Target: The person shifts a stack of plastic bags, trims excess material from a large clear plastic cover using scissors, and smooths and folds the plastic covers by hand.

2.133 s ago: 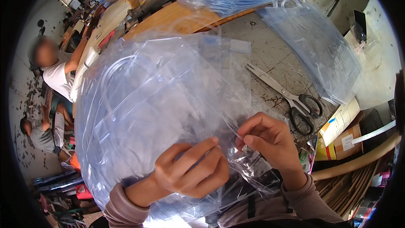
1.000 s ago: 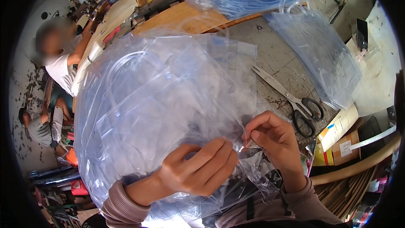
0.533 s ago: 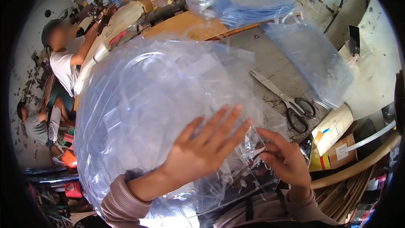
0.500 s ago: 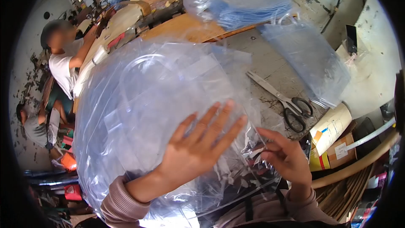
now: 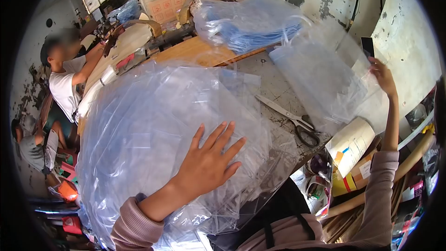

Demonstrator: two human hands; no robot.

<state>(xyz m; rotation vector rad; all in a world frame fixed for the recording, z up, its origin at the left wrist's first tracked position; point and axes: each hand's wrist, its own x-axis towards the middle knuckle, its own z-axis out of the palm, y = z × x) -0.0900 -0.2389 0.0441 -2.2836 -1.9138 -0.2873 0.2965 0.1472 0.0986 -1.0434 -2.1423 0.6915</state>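
Observation:
My left hand (image 5: 207, 161) lies flat, fingers spread, on a big heap of clear plastic bags (image 5: 139, 111). My right hand (image 5: 383, 76) is raised at the far right, its fingers pinched on the edge of a clear plastic bag (image 5: 346, 49) that stretches out above a neat stack of clear bags (image 5: 320, 79). Just beyond those fingers is a black phone (image 5: 367, 46). Between the heap and the stack lie scissors with black handles (image 5: 290, 117), their blades pointing to the upper left.
A thick pile of bluish clear bags (image 5: 253, 23) sits at the back on a wooden board (image 5: 195, 52). Two people work at the left. Cardboard boxes and a rolled paper sheet (image 5: 351, 143) stand at the right, below the table edge.
My right hand has moved from the heap's near edge up to the far right, with a bag now stretched over the stack. My left hand stays spread on the heap. The view has shifted.

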